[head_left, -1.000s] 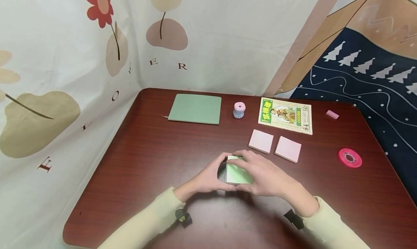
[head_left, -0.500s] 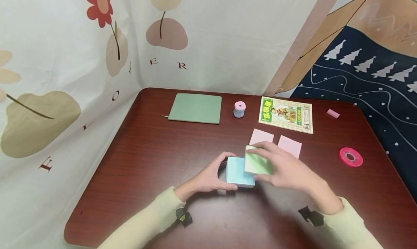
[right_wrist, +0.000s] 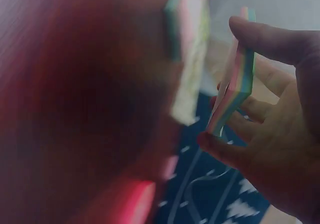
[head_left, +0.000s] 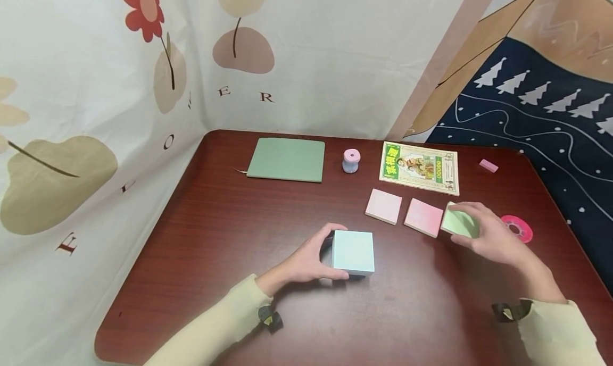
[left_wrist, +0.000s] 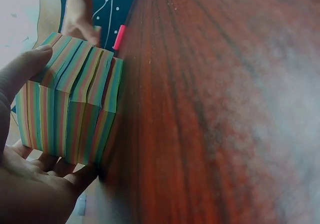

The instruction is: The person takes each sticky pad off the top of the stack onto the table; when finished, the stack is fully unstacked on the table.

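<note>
Two stacks of sticky notes are being handled on the dark red table (head_left: 225, 217). A thick note block (head_left: 353, 252) with a pale blue top sheet is stood near the middle of the table, toward the near edge; its striped, many-coloured sides (left_wrist: 70, 104) are shown in the left wrist view. The block is gripped by the left hand (head_left: 306, 259), with the thumb laid against one side and the fingers curled round the other. A thin green-topped pad (head_left: 461, 222) is pinched by the right hand (head_left: 493, 238) to the right of the block and well apart from it; thumb and fingers are closed on its edges, and the pad (right_wrist: 235, 84) is seen edge-on and tilted in the right wrist view. Whether the pad is touching the table cannot be told.

Just beside the held pad, to its left, two pink pads (head_left: 383, 206) (head_left: 423, 217) are laid flat side by side. A pink tape roll (head_left: 517, 227) is partly hidden behind the right hand. Farther back, a booklet with a green cover strip (head_left: 420, 168) is laid flat, with a small pink-topped cylinder (head_left: 351, 160) to its left and a green notebook (head_left: 286, 159) beyond that. A small pink eraser (head_left: 488, 166) is placed near the far right edge. Printed cloth is hung behind and beside the table.
</note>
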Demonstrator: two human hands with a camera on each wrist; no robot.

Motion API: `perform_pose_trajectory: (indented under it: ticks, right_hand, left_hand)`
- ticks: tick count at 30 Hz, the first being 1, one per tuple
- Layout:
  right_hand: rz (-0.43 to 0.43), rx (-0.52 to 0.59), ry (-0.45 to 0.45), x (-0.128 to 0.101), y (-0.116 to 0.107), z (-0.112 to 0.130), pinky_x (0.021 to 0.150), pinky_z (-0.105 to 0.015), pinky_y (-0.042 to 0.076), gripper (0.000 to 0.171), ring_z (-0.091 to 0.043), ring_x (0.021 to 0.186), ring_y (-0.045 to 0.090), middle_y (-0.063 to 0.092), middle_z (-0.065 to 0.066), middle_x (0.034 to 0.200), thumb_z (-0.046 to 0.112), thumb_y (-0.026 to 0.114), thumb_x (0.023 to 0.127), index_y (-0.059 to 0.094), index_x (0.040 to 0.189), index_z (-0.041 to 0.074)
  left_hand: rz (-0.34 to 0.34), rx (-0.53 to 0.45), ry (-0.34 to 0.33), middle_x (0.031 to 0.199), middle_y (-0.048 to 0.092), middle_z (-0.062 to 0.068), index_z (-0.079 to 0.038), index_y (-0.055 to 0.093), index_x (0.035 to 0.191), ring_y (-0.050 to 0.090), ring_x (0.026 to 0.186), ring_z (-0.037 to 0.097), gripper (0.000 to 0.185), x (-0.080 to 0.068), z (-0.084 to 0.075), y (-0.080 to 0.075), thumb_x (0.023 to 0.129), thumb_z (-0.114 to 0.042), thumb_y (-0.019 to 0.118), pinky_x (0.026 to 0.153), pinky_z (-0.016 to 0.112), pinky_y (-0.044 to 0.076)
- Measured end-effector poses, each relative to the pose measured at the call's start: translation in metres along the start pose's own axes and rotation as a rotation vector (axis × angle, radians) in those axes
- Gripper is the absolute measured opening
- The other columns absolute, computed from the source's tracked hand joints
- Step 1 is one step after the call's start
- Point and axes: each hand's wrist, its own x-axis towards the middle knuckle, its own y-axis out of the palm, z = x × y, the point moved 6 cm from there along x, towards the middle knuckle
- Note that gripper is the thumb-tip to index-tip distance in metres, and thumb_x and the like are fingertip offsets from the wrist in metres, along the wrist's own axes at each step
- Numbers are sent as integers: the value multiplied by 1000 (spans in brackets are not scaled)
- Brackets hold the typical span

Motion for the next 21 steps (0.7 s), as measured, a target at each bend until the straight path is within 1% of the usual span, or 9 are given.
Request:
perform_pose_trajectory:
  ticks: [3,7,11,14,21]
  right_hand:
    - [42,0,45,-2,6,-19,82,-64,43,72,-43,111,41,44,-28,132,18,85,75,51,136,3]
    - [71,4,59,-4,15,-30,86,-67,41,71,-45,113,40,44,-29,132,17,85,75,51,135,1]
    - [95,17,68,-4,20,-34,89,-70,37,72,-47,117,36,41,-30,133,16,84,75,50,136,1]
    - [100,14,66,-4,21,-35,89,-71,36,72,-48,117,35,40,-30,134,14,84,75,49,137,1]
    - [122,11,78,-4,23,-35,88,-70,38,76,-50,121,31,37,-30,138,17,84,76,47,140,1]
  left_hand:
    - [-1,9,2,125,55,-9,-23,42,136,48,121,11,84,0,1,0,68,-22,91,106,38,36]
    - [-2,22,5,125,55,-10,-23,42,137,48,120,11,84,0,1,0,68,-22,91,105,38,36]
    - [0,24,4,124,55,-10,-25,42,136,48,120,10,84,0,1,0,68,-23,91,106,38,36]
    - [2,19,6,124,55,-10,-25,42,136,48,121,10,84,0,1,0,68,-23,91,106,37,36]
    - [7,16,7,124,56,-10,-24,42,136,49,120,9,86,0,0,0,67,-19,92,106,36,36]
